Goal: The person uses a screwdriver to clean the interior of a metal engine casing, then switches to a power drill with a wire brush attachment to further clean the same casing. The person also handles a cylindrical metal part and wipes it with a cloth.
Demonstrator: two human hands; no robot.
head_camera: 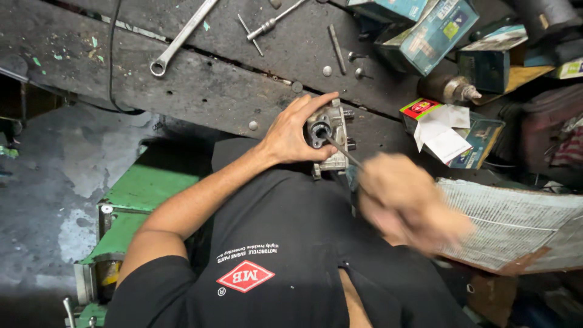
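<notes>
- Grey cast-metal housing with a round dark bore [328, 135] sits at the edge of the dark, worn wooden bench [200, 85], clamped in the left hand [291, 135], whose fingers curl over its top and far side.
- Blurred right hand [408, 203] is wrapped around the near end of a thin metal rod [343, 152]; the rod's tip enters the bore just beside the left thumb.
- Right of the grip lies an open small cardboard box, red and green at the end [452, 130], with folded white paper [442, 135] sticking out of it.
- Beyond and to the right of the grip, several teal cardboard boxes [434, 30] are heaped together; what is in them cannot be seen.
- Further beyond the grip, on the bench: one long silver ring spanner [182, 37], one T-handled metal tool [267, 25], and a few loose bolts [358, 56].
- Below the left forearm stands a green painted metal machine [130, 209].
- Right of the right hand rests a pale ribbed board [516, 225].
</notes>
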